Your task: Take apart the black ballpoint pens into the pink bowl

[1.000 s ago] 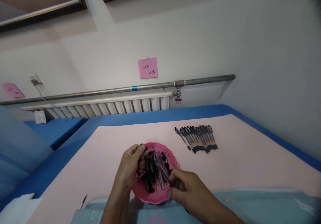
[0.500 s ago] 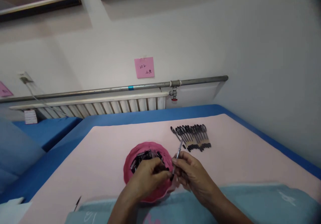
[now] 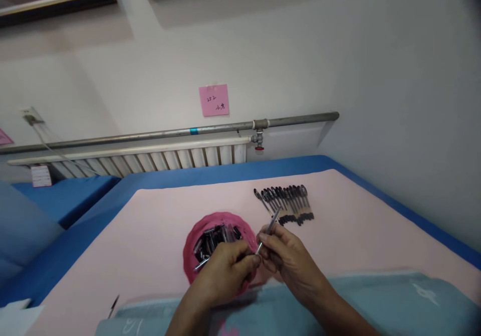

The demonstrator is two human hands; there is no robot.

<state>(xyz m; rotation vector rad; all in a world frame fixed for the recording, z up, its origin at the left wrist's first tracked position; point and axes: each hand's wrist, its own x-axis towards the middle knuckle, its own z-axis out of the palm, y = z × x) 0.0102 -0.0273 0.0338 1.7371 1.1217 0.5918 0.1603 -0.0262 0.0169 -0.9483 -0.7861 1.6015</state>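
Note:
My right hand [image 3: 289, 253] pinches a slim pen [image 3: 274, 218] with a clear, greyish barrel, which slants up and to the right. At its lower end, the closed thumb and fingers of my left hand [image 3: 229, 271] meet the pen. Small details at that tip are hidden by the fingers. Under and behind my left hand sits a pink scalloped bowl [image 3: 189, 245], holding a heap of black and clear pen parts [image 3: 214, 238]. Beyond my right hand lies a row of black-capped pens [image 3: 287, 203], side by side.
Pink cloth [image 3: 131, 240] covers the table over a blue cover [image 3: 233, 169]. A teal cloth [image 3: 376, 301] lies along the near edge, with a single pen [image 3: 113, 306] at its left. Behind stand a radiator [image 3: 180, 158] and a pipe [image 3: 158, 136] with a valve [image 3: 259, 140].
The pen between my hands has tilted further right. The black piece visible at its lower end earlier no longer shows. My left hand stays by the bowl; the view shifts slightly.

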